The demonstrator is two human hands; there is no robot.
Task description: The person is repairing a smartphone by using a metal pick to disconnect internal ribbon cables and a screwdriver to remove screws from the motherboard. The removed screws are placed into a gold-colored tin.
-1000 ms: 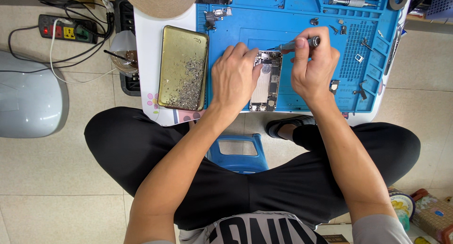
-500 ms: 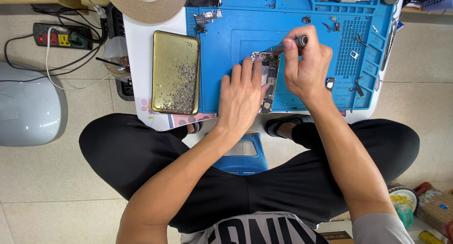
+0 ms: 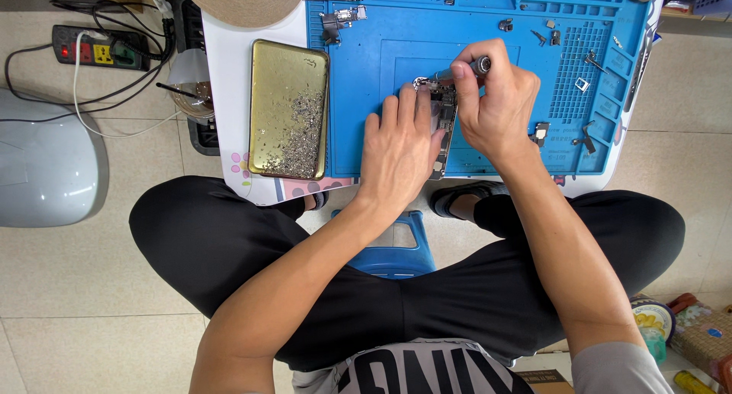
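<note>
**K:** Status on hands?

**M:** Left hand (image 3: 396, 152) lies flat, fingers (image 3: 402, 110) together and stretched out, pressing on the opened phone (image 3: 442, 123). Phone sits on the blue work mat (image 3: 366, 74), mostly covered; only its right edge and top show between the two hands.

**K:** Right?

**M:** Right hand (image 3: 499, 108) is curled tight around a screwdriver (image 3: 457, 70), thumb and forefinger pinching the shaft. Tip points left, down at the phone's top end, just past the left fingertips.

**K:** Surroundings?

**M:** Gold tray (image 3: 288, 108) of tiny screws left of the mat, well apart from the hands. Loose metal parts (image 3: 587, 135) on the mat's right side.
</note>
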